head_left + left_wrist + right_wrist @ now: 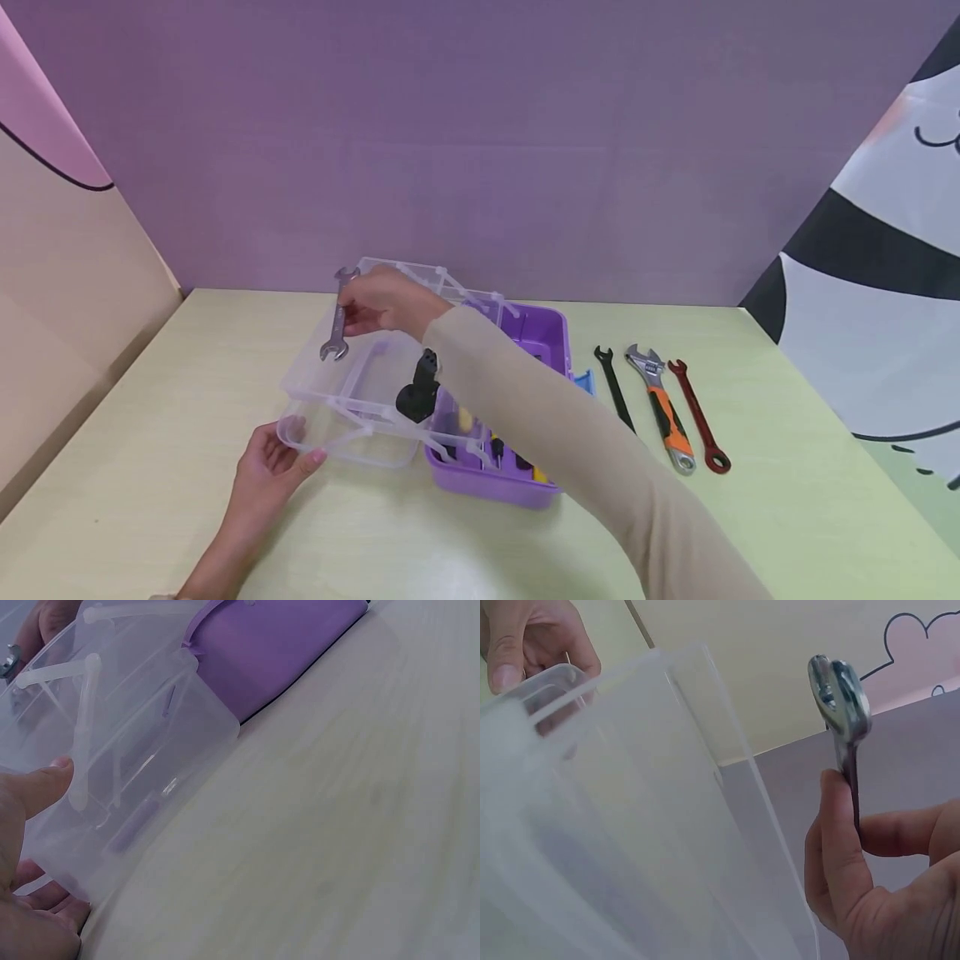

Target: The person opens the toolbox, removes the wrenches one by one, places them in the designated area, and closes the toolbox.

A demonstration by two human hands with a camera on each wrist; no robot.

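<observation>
My right hand (390,298) pinches a silver double open-ended wrench (338,321) between thumb and fingers, above the clear fold-out tray (315,371) of a purple toolbox (495,492). In the right wrist view, the wrench (845,712) stands upright from the fingertips, beside the tray's clear wall (675,795). At the near left corner, my left hand (272,462) holds the clear plastic lid (390,454), with its thumb in front and fingers behind and below. The left wrist view shows this thumb (45,787) over the clear plastic. My right sleeve covers part of the purple box.
Right of the box lie a black wrench (615,387), an adjustable wrench (667,417) with an orange and black handle, and a red wrench (701,417). Tools with yellow and black parts (497,448) sit inside the purple box. A purple wall (480,167) stands behind the table.
</observation>
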